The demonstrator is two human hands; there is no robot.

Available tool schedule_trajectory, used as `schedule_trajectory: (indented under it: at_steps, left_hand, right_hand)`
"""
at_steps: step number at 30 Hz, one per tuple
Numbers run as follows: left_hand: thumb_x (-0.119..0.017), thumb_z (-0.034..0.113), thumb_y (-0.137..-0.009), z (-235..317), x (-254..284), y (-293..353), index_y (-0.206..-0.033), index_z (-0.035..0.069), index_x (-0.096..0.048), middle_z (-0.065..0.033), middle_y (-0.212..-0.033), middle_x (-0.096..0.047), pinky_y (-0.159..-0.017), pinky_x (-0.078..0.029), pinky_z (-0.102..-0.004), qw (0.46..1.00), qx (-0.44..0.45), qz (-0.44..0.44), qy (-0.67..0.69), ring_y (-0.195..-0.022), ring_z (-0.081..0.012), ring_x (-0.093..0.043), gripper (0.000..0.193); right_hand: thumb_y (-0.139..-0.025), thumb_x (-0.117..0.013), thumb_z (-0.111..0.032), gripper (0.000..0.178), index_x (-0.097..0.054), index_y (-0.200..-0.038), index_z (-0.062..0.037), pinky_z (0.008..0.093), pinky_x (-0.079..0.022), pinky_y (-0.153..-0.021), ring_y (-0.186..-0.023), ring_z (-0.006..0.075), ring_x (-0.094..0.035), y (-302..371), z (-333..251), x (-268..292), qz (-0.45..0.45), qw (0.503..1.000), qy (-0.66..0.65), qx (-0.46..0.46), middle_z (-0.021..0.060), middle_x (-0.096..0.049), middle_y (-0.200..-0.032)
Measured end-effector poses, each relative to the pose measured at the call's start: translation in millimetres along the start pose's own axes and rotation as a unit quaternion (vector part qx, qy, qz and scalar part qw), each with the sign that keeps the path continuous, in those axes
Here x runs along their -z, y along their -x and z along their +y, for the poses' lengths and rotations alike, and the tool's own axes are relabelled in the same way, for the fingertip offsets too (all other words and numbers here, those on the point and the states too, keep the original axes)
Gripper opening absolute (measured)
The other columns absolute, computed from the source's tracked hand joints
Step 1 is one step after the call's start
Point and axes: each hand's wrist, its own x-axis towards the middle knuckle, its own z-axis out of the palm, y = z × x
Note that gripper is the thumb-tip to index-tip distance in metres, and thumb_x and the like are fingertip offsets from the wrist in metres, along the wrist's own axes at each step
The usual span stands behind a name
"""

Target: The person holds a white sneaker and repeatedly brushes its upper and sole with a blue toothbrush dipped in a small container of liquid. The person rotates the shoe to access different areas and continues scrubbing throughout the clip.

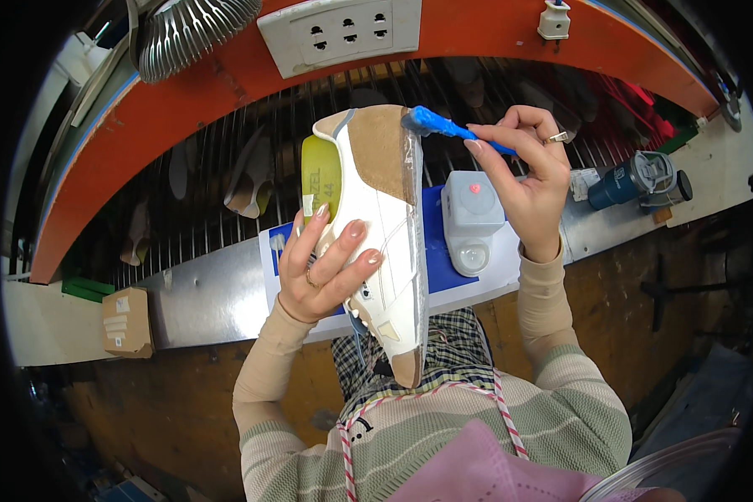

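Observation:
My left hand (325,266) grips a white and tan shoe upper (375,217), fingers wrapped over its side. A yellow-green shoe last (321,177) fills the upper and shows at its opening. The heel points away from me and the toe hangs toward my lap. Pinched in my right hand (523,163) is a blue-handled brush (452,125). Its head touches the heel's bottom edge, where a greyish band runs along the side. Below the right hand stands a white plastic dispenser bottle (474,205) with a small round cup in front.
Behind the work, a rack of dark metal rods (201,180) carries several other shoes (249,176). An orange beam (477,29) with a white socket panel (339,33) arches above. A blue tumbler (632,182) stands at right; a cardboard box (127,322) sits at left on the metal ledge (213,293).

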Motion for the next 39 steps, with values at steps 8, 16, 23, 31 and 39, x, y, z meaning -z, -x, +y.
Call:
schedule_trajectory:
  at_steps: [8, 16, 23, 31, 39]
  left_hand:
    - [-0.077, 0.016, -0.083, 0.1, -1.1, 1.4, -0.121, 0.028, -0.060, 0.0026, -0.135, -0.057, -0.097, -0.057, -0.0486, 1.000, 0.007, 0.005, -0.006, -0.129, -0.0298, -0.048, 0.043]
    - [-0.076, 0.015, -0.085, 4.1, -2.5, 3.2, -0.124, 0.025, -0.059, -0.0012, -0.137, -0.057, -0.102, -0.053, -0.0462, 0.999, 0.035, 0.011, -0.003, -0.130, -0.0307, -0.048, 0.044]
    - [-0.069, 0.013, -0.090, 13.7, -16.4, 3.1, -0.127, 0.016, -0.056, -0.0101, -0.139, -0.055, -0.104, -0.051, -0.0426, 0.994, 0.073, 0.066, 0.037, -0.128, -0.0359, -0.049, 0.040]
    - [-0.068, 0.012, -0.090, 22.1, -20.0, -0.1, -0.132, 0.013, -0.049, -0.0146, -0.142, -0.051, -0.104, -0.050, -0.0425, 0.990, 0.095, 0.090, 0.058, -0.128, -0.0376, -0.049, 0.046]
    - [-0.065, 0.010, -0.092, 16.5, -15.7, 1.7, -0.132, 0.012, -0.048, -0.0156, -0.141, -0.052, -0.103, -0.051, -0.0428, 0.991, 0.095, 0.081, 0.045, -0.128, -0.0374, -0.049, 0.043]
  right_hand:
    - [-0.074, -0.081, 0.002, 0.021, -0.077, -0.094, -0.0013, 0.0220, -0.044, -0.062, -0.069, 0.0093, -0.054, 9.1, 2.3, 9.5, -0.047, 0.998, -0.029, 0.028, 0.0053, -0.054, -0.095]
    - [-0.074, -0.081, 0.002, 0.022, -0.078, -0.095, -0.0020, 0.0218, -0.044, -0.061, -0.068, 0.0087, -0.053, 30.7, -6.8, 8.5, -0.066, 0.994, -0.091, -0.004, 0.0054, -0.054, -0.098]
    - [-0.075, -0.081, 0.000, 0.021, -0.078, -0.095, -0.0014, 0.0266, -0.047, -0.073, -0.085, 0.0126, -0.055, 35.5, -6.2, -2.9, -0.081, 0.971, -0.200, -0.107, 0.0050, -0.055, -0.099]
    - [-0.073, -0.084, -0.005, 0.023, -0.078, -0.095, -0.0036, 0.0246, -0.044, -0.070, -0.084, 0.0107, -0.053, 12.8, 12.6, -13.3, -0.051, 0.963, -0.219, -0.145, 0.0018, -0.055, -0.092]
    - [-0.080, -0.079, -0.003, 0.018, -0.077, -0.098, -0.0022, 0.0233, -0.045, -0.071, -0.087, 0.0110, -0.053, 28.6, 17.0, -10.9, -0.060, 0.933, -0.296, -0.193, 0.0035, -0.054, -0.098]
